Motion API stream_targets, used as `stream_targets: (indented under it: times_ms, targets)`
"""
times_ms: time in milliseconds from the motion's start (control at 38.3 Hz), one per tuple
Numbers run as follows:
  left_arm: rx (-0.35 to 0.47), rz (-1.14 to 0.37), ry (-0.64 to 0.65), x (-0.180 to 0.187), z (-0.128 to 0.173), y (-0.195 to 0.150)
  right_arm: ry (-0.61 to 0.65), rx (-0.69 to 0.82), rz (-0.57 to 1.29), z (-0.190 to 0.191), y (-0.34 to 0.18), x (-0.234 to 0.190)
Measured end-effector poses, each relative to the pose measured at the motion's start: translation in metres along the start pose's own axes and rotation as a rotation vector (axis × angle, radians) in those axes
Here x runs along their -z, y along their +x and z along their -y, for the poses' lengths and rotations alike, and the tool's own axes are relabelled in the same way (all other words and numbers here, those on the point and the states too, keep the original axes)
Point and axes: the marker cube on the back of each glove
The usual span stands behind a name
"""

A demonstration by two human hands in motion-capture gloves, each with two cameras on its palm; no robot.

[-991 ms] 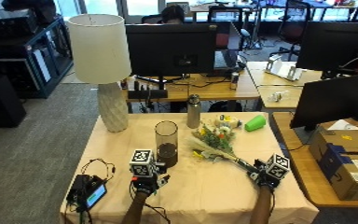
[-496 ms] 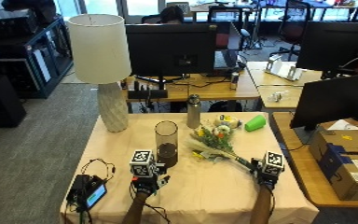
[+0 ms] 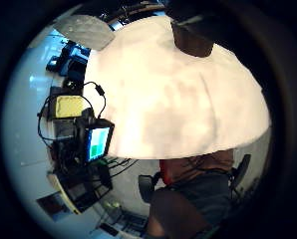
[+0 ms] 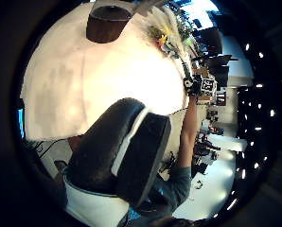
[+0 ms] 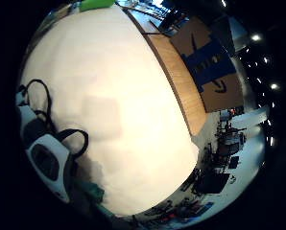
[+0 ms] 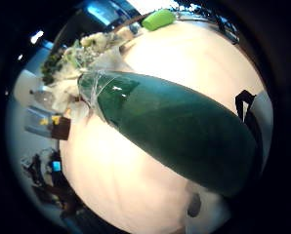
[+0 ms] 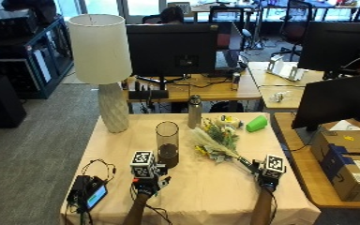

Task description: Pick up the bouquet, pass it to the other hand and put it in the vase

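Observation:
The bouquet (image 7: 216,140) of pale grasses and yellow-green flowers lies on the cream tablecloth (image 7: 205,197), to the right of the vase. Its green-wrapped stem (image 6: 175,126) runs back to my right hand (image 7: 266,171), which holds its end; the stem fills the right thumb side palm view, with the flower heads (image 6: 87,48) beyond. The vase (image 7: 166,143) is a clear glass cylinder with a dark bottom, standing upright mid-table. My left hand (image 7: 146,180) rests just in front of the vase, fingers relaxed and holding nothing. From the left palm I see the vase (image 4: 108,23) and the bouquet (image 4: 167,35).
A tall white lamp (image 7: 102,65) stands at the back left corner. A metal bottle (image 7: 194,111) and a green cup (image 7: 256,123) stand along the far edge. A small device with a screen (image 7: 89,192) and cables lies at the front left.
My right hand has shifted slightly left and forward along the stem end. The bouquet, the vase and my left hand stay where they were.

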Motion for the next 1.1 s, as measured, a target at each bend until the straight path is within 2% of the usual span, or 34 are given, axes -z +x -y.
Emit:
stream_targets:
  times_ms: [78, 209, 287, 339, 391, 443, 678, 887, 1017, 1096]
  targets:
    - [-0.001, -0.002, -0.001, -0.003, 0.002, -0.001, -0.015, -0.002, 0.021, -0.002, -0.001, 0.0]
    - [-0.013, 0.0, -0.017, -0.001, 0.0, -0.002, -0.155, -0.041, 0.05, -0.023, 0.002, 0.004]
    - [-0.016, -0.003, -0.008, 0.005, -0.002, 0.002, -0.098, -0.038, 0.092, -0.015, 0.002, 0.006]
    - [-0.02, -0.011, 0.008, 0.01, -0.002, 0.005, -0.051, -0.031, 0.142, -0.002, 0.003, -0.01]
    - [-0.031, -0.02, 0.026, 0.017, -0.003, 0.009, -0.05, -0.035, 0.189, 0.007, 0.005, -0.03]
    - [-0.048, -0.032, 0.053, 0.022, -0.003, 0.013, -0.05, -0.043, 0.229, 0.01, 0.005, -0.032]
    - [-0.161, -0.12, 0.175, 0.05, 0.004, 0.04, 0.062, -0.087, 0.511, 0.012, -0.023, 0.029]
    - [-0.299, -0.339, 0.263, 0.086, 0.023, 0.077, 0.098, -0.105, 0.848, 0.009, -0.06, 0.083]
    - [-0.412, -0.584, 0.256, 0.112, 0.041, 0.104, 0.11, -0.067, 1.012, 0.011, -0.086, 0.095]
    - [-0.52, -0.769, 0.202, 0.125, 0.059, 0.123, 0.171, 0.034, 1.052, 0.019, -0.101, 0.088]
